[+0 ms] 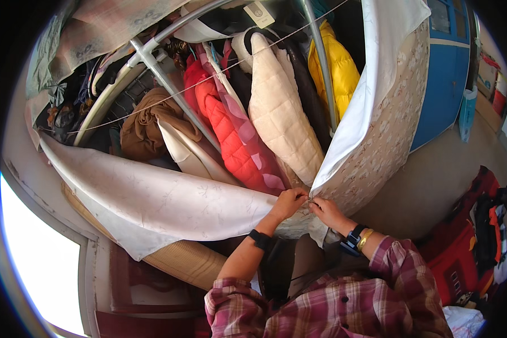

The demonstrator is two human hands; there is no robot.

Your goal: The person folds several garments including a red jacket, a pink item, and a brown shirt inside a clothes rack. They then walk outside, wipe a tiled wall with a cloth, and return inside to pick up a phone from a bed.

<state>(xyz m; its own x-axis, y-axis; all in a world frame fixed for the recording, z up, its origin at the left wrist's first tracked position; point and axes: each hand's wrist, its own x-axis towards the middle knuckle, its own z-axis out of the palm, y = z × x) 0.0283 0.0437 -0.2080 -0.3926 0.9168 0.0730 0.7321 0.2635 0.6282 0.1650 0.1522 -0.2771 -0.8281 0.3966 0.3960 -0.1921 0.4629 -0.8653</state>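
A fabric wardrobe cover hangs open in front of me, its white flap [181, 198] folded out to the left. On the right its floral beige panel [388, 122] shows a white inner side. Where the two edges meet low down, my left hand [288, 203] pinches the cover's edge. My right hand [327, 212] grips the same spot from the other side, the fingertips almost touching. Whatever small part lies between the fingers, perhaps a zip pull, is too hidden to tell. Behind the opening hang a cream quilted coat [279, 114] and a red padded jacket [230, 139].
Metal frame poles [173, 93] and a thin cord [186, 89] cross the opening. Also inside are a yellow padded jacket [336, 67] and a bundled brown garment [145, 126]. A rolled woven mat [190, 262] lies lower left; a blue cabinet [441, 93] stands right.
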